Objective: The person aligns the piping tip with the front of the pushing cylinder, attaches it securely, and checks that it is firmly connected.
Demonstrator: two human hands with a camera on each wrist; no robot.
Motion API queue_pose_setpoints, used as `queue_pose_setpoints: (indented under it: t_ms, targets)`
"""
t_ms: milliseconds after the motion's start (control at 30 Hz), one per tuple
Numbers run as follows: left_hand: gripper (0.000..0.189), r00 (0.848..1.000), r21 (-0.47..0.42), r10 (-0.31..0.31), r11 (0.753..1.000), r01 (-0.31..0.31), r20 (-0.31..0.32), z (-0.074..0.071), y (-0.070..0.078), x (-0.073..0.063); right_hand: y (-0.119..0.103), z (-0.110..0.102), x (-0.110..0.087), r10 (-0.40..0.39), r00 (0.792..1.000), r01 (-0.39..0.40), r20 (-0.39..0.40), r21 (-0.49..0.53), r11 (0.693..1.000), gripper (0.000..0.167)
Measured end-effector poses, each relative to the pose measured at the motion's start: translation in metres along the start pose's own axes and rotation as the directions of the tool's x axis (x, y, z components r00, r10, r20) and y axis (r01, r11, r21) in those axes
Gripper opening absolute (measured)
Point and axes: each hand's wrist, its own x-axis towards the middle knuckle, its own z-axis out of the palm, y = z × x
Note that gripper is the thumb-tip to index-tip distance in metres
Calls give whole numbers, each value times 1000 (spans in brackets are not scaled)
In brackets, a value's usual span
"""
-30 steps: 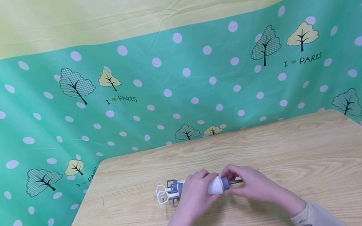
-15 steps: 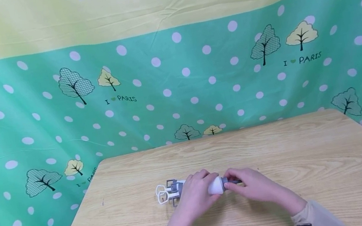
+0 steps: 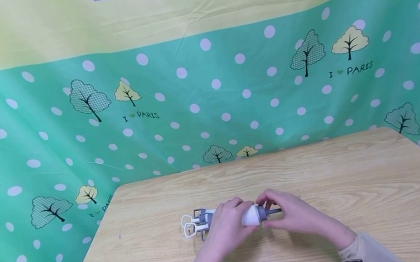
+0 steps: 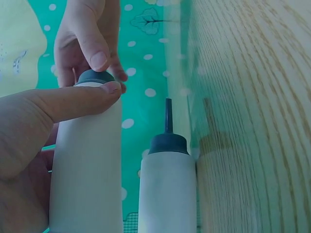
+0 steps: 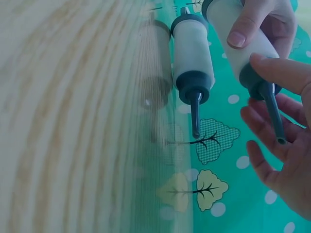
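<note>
My left hand (image 3: 229,224) grips the white barrel of a plunger syringe (image 3: 250,216), its thumb lying across the barrel just below the grey cap. The syringe lies sideways, its thin dark nozzle (image 5: 273,114) pointing right. At that end, my right hand (image 3: 292,212) holds the grey cap (image 5: 252,82) between thumb and fingers, the nozzle passing between them. A second, similar syringe (image 4: 167,194) lies on the table alongside, mostly hidden by my left hand in the head view. White loop handles (image 3: 190,230) of the pair stick out on the left.
The wooden table (image 3: 345,168) stretches out on both sides of my hands. Behind it hangs a green and yellow curtain (image 3: 167,73) printed with dots and trees.
Half a second ago my right thumb lay up across the cap; now it is lower on the near side, much as a second ago. The left hand and both syringes keep their places.
</note>
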Motion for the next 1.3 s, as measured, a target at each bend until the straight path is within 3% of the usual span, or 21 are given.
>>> queue_pose_setpoints:
  t_ms: [200,433,600,867,1067,1300]
  targets:
    - [46,1000,-6,3,1000,-3,-8,0,0,0,0,0,0,-30,999,31,-13,50,998,32]
    - [49,1000,-8,5,1000,-5,-19,-2,1,1,-2,-2,1,50,998,-53,34,82,995,25]
    - [49,1000,-4,20,1000,-20,-23,-3,1,0,-1,-2,1,60,997,-62,47,52,997,25]
    - [48,1000,8,13,1000,-13,-23,-2,0,0,0,-2,0,-23,1000,23,-9,8,1000,37]
    - [48,1000,2,11,1000,-11,-20,-2,-1,0,0,-1,0,-111,993,112,-48,33,993,40]
    - [49,1000,2,9,1000,-9,-18,-3,0,0,-1,0,0,-112,992,114,-57,32,993,35]
